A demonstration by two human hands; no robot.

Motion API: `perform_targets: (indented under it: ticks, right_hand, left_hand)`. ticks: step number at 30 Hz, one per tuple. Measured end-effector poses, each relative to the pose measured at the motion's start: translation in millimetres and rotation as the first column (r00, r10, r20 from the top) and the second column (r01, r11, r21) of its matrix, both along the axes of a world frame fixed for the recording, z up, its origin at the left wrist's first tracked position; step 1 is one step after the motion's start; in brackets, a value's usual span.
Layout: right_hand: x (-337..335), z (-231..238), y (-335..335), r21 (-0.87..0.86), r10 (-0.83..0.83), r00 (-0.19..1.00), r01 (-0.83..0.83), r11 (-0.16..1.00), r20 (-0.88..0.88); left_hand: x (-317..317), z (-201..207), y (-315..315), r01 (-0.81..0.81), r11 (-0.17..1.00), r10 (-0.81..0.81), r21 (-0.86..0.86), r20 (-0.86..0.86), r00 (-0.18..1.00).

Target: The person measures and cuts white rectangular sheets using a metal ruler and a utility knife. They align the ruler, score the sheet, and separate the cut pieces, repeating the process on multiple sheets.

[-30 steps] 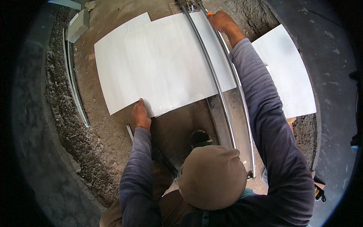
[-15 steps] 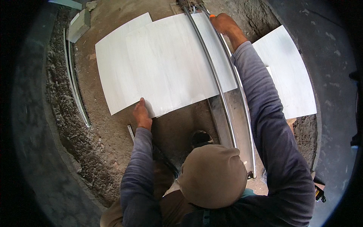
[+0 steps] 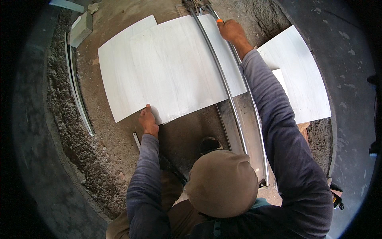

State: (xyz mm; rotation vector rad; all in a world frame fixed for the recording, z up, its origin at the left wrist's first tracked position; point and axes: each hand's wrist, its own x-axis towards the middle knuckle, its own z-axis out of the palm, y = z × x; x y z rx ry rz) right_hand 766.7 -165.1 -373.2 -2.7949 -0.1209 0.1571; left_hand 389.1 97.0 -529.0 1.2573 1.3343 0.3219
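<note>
A large pale, faintly streaked tile (image 3: 179, 67) lies under the two metal rails (image 3: 218, 59) of a tile cutter (image 3: 238, 119). Another pale tile (image 3: 115, 67) sticks out at its left, seemingly overlapped by it. My left hand (image 3: 148, 121) grips the tiles' near edge, thumb on top and fingers hidden; which tile it pinches I cannot tell. Near the far end of the rails, my right hand (image 3: 232, 32) is closed around the cutter's handle, where a small orange part (image 3: 219, 20) shows beside the fingers.
More pale tile pieces (image 3: 306, 79) lie at the right, on a wood block (image 3: 304, 129). Thin metal strips (image 3: 76, 91) and a pale block (image 3: 81, 30) are at the left. A shoe (image 3: 209, 145) shows below the tile. Dark slabs border the rough ground on both sides.
My right hand has come slightly nearer along the rails with the handle. My left hand keeps its hold on the tile edge. The whole view has shifted a little.
</note>
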Motion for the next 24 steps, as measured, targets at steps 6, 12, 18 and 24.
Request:
perform_targets:
  ticks: [6,12,18,24]
  right_hand:
    - [-6,-2,0,-0.059,0.052,0.998,-0.05,0.997,0.039]
    - [-14,-7,-3,-0.002,-0.003,1.0,0.003,1.0,0.0]
    - [-15,-11,-5,0.019,0.04,0.999,-0.041,0.999,0.032]
    - [-19,-14,-6,0.017,0.056,0.992,-0.058,0.998,0.116]
  left_hand:
    - [0,2,0,-0.013,0.999,0.014,-0.043,0.036,0.999]
    - [0,1,1,0.043,0.998,-0.044,0.036,0.026,0.999]
    - [1,12,-1,0.058,0.998,-0.058,-0.001,-0.015,0.998]
    - [3,3,4,0.051,0.999,-0.051,-0.001,-0.016,0.999]
